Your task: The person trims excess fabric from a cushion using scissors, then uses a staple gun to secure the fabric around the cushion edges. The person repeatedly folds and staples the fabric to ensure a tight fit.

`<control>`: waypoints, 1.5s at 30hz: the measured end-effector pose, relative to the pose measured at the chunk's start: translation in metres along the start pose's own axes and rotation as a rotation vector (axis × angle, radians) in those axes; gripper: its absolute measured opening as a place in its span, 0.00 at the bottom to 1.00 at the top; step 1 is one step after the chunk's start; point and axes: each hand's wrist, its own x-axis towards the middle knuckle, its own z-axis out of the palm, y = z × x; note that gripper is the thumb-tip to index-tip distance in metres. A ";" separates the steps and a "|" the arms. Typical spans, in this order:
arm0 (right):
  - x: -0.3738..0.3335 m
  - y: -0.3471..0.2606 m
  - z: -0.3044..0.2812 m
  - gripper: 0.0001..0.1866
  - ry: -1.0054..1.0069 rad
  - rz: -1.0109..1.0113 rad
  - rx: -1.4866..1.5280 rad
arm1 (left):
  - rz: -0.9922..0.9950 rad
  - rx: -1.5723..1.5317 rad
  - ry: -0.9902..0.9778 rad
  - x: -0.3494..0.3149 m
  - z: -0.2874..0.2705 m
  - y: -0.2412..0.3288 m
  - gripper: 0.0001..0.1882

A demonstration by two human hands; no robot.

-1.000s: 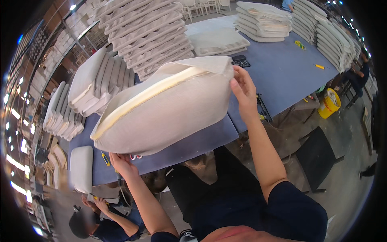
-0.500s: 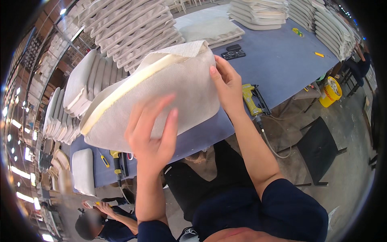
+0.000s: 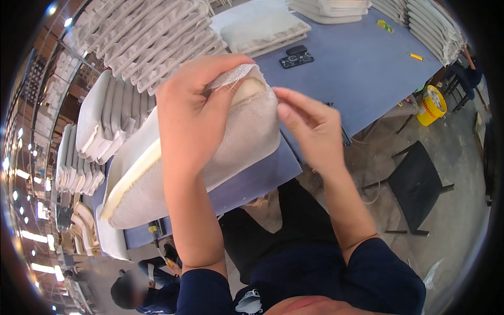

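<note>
A grey cloth-covered cushion is held at a slant over the near edge of a blue-topped bench; whether its lower end rests there cannot be told. A band of cream foam shows along its open upper side. The left hand reaches across the cushion, thumb and fingers pinching a loose cloth flap at the upper right corner. The right hand meets that corner from the side, thumb and forefinger slightly apart at the cloth; whether they grip a fold is unclear. Handling this corner well probably calls for an even pull on the flap, the foam squared inside the cloth, and a light touch near the frayed edge.

Toward the bench's far left corner rises a tall stack of grey cushions, with flat pads beside it. A dark phone-like object lies near the middle; a yellow-handled tool lies near the right edge. Beyond, on the grey floor, stand a yellow bucket and a black chair. A co-worker sits low at the left.
</note>
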 end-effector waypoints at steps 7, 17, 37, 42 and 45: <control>0.026 -0.036 -0.020 0.10 -0.147 -0.268 -0.431 | 0.092 0.019 0.011 -0.012 0.002 -0.001 0.09; 0.049 -0.061 -0.020 0.07 -0.327 -0.550 -0.775 | 0.122 0.077 0.025 -0.012 0.001 -0.001 0.10; 0.053 -0.070 -0.020 0.09 -0.372 -0.516 -0.749 | 0.121 0.079 -0.069 -0.010 0.006 0.015 0.19; 0.055 -0.062 -0.021 0.08 -0.340 -0.518 -0.717 | -0.021 0.124 -0.075 -0.013 0.008 0.014 0.16; 0.056 -0.061 -0.018 0.06 -0.329 -0.508 -0.699 | -0.158 0.103 -0.035 -0.014 0.006 0.017 0.13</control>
